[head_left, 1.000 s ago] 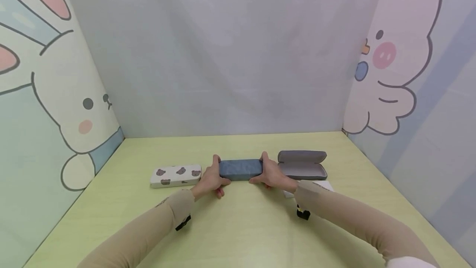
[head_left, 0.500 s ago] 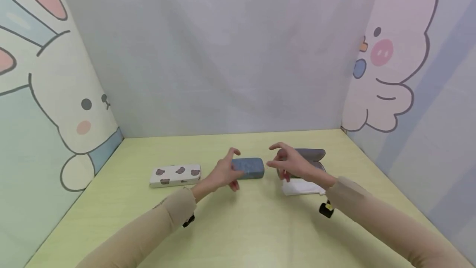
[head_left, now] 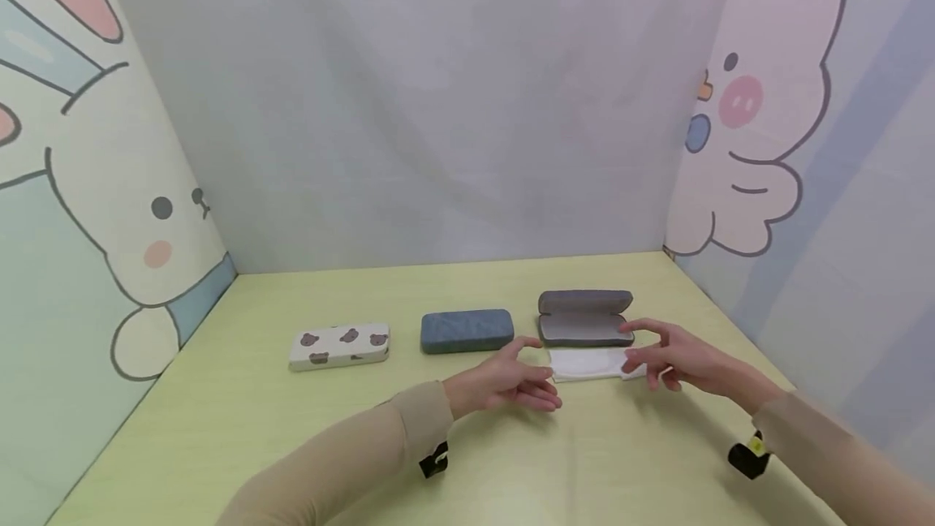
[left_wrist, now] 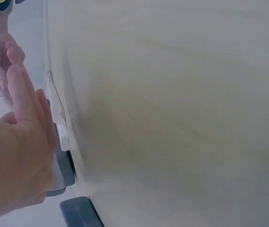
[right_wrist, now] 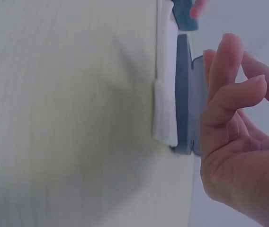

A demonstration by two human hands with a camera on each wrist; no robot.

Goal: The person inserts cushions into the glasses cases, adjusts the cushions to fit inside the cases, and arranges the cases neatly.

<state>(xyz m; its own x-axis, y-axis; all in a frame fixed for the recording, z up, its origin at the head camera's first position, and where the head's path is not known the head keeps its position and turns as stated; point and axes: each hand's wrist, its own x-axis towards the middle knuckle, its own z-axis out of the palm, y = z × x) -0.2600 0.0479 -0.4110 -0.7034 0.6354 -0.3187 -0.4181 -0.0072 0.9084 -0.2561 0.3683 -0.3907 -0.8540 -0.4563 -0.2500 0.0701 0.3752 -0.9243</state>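
Nearest the desk's (head_left: 621, 469) left edge, the bear case (head_left: 339, 347) is closed, like the blue case (head_left: 467, 331). The left hand (head_left: 507, 384) is empty, loose. Toward the right edge, the gray case (head_left: 584, 301) is still open, white cloth (head_left: 584, 364) outside. The right hand (head_left: 687, 360) is empty, loosely bent.

I wear long beige sleeves (head_left: 339, 453) with a small black piece (head_left: 747, 462) under each cuff (head_left: 427, 412) (the right one bears a yellow patch (head_left: 756, 446)).
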